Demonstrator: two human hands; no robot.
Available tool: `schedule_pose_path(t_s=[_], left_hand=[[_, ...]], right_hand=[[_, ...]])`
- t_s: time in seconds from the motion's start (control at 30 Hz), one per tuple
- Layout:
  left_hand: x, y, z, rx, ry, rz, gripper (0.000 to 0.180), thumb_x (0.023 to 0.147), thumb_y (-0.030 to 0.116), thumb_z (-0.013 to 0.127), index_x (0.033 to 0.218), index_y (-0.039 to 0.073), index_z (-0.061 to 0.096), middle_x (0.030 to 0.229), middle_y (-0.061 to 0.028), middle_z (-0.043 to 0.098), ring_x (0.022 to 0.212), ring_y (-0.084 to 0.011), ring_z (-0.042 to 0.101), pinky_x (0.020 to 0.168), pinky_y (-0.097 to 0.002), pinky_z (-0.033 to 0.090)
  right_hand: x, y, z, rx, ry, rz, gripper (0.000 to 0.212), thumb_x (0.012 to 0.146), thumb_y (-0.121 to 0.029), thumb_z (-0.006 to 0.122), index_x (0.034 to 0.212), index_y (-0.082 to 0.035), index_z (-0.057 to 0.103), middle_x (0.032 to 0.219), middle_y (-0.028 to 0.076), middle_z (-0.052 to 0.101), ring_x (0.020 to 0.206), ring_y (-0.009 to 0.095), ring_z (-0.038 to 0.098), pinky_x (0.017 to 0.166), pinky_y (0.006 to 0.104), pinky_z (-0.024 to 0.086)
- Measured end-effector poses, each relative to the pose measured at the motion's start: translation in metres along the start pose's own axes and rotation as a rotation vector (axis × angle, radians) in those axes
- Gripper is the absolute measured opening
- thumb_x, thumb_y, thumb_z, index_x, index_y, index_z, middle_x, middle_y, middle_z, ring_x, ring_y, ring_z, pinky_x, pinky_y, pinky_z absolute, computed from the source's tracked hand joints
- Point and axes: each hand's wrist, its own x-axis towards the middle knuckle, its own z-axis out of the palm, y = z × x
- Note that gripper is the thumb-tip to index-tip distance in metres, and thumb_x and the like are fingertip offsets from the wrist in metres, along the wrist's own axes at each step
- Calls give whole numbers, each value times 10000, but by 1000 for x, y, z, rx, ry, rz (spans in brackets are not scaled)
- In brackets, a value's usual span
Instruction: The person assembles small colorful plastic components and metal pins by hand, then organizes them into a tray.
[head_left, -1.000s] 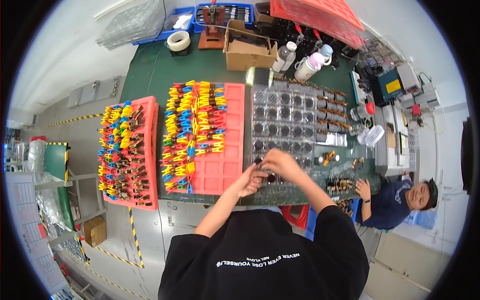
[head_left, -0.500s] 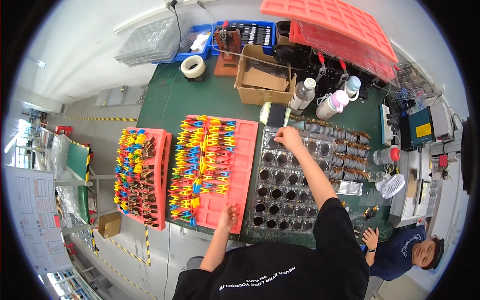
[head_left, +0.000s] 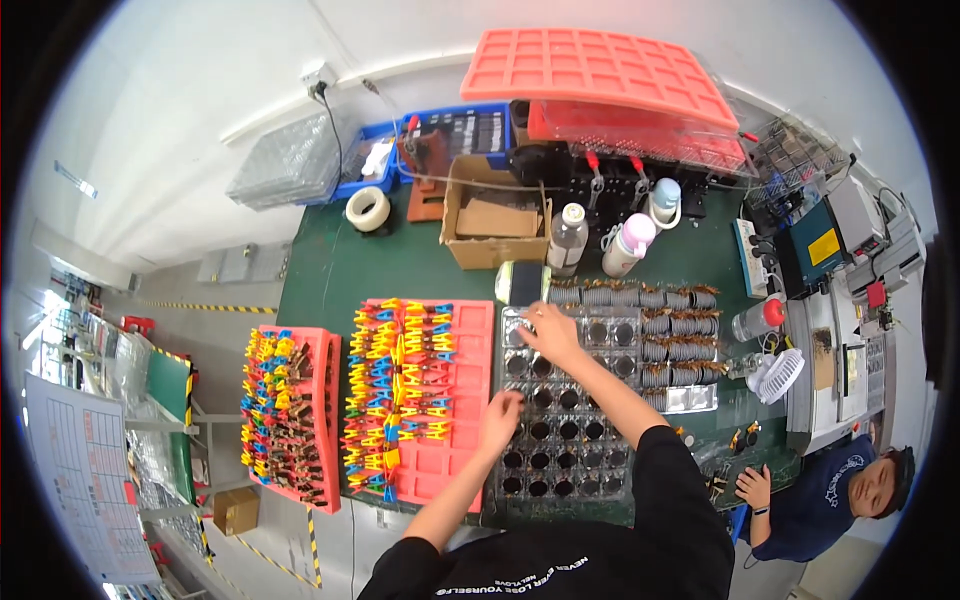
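Clear tray (head_left: 555, 414) is set on the table (head_left: 400, 265) before the person, its round cups mostly filled with dark contents. Its upper left corner is reached by the right hand (head_left: 552, 335), its left edge by the left hand (head_left: 499, 420); whether the fingers of either are closed on anything cannot be told. Part of the cups is hidden by the right forearm (head_left: 615, 395). In the coral tray (head_left: 468, 440) to the left, coloured clips (head_left: 425, 370) are packed, with compartments at its right side left bare. Above, a piece of cardboard is held in the open cardboard box (head_left: 480, 253). Grey coils (head_left: 620, 296) are lined up beyond and beside the clear tray, with a pink-lidded bottle (head_left: 628, 247) placed behind.
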Motion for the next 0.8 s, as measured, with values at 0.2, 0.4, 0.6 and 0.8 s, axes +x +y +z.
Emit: schedule_pose_path(t_s=[0.2, 0.4, 0.6, 0.8], left_hand=[[76, 136, 36, 261, -123, 248, 170, 875, 165, 533, 988, 48, 581, 804, -105, 635, 744, -234, 622, 679, -327, 480], [168, 230, 53, 620, -115, 777, 191, 805, 135, 555, 976, 51, 564, 923, -145, 600, 922, -327, 557, 819, -421, 450], [303, 303, 61, 806, 132, 794, 357, 764, 163, 590, 1082, 3, 554, 1058, -218, 578, 1014, -375, 535, 891, -419, 433], [378, 359, 75, 1142, 509, 1045, 614, 766, 185, 582, 1315, 8, 373, 1383, -222, 355, 1279, -400, 344, 932, -489, 432]], right_hand=[[159, 55, -181, -600, 852, 50, 582, 723, -212, 625, 1288, -187, 486, 1257, 50, 467, 1101, 258, 451, 876, 430, 406], [219, 133, -275, -619, 641, 26, 450, 739, -239, 674, 1176, -197, 573, 1194, 57, 538, 1099, 199, 513, 894, 383, 406], [252, 154, -301, -670, 698, -100, 346, 742, -255, 701, 1056, -154, 595, 1075, 47, 559, 997, 208, 567, 828, 408, 452], [235, 189, -319, -473, 874, -128, 194, 745, -144, 659, 917, -106, 578, 930, 36, 548, 914, 209, 569, 785, 399, 439]])
